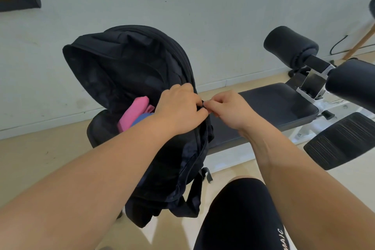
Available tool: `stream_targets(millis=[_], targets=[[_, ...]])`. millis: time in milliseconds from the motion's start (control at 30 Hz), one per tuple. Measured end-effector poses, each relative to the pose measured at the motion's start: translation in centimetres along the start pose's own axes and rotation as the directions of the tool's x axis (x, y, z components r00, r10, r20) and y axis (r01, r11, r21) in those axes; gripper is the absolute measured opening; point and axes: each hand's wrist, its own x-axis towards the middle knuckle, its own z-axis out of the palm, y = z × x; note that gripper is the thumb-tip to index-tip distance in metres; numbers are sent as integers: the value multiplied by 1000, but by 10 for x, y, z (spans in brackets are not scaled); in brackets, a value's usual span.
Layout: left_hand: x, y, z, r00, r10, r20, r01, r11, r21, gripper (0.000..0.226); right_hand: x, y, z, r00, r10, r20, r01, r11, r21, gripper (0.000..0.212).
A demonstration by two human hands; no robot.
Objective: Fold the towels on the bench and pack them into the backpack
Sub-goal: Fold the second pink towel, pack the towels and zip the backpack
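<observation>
Black-clad thigh (239, 215), padded bench (278, 105), pale wall (223, 6).

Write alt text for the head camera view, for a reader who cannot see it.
Two bare hands meet at the edge of an open black backpack standing on a padded bench: the left hand holds the bag's rim while the right hand pinches something small there, possibly a zipper pull. A pink towel and a blue one show inside.

Pale wall (223, 6), beige floor (40, 158), daylight.
</observation>
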Motion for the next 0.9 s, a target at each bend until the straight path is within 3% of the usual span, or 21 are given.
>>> stream_targets(millis=[200,333,633,900], targets=[[7,6,12,998,50,-46,-43,990,134,34,-2,6,2,997,-29,65,33,998,-59,40],[5,5,15,997,-11,-81,18,997,82,32,1,21,4,998,-40,41,34,989,143,21],[2,3,3,948,-318,18,313,920,-234,28,14,45,29,924,-383,-18,373,910,-180,18],[-4,-12,2,900,-385,204,435,771,-465,25,18,45,39,827,-562,-3,503,743,-441,17]])
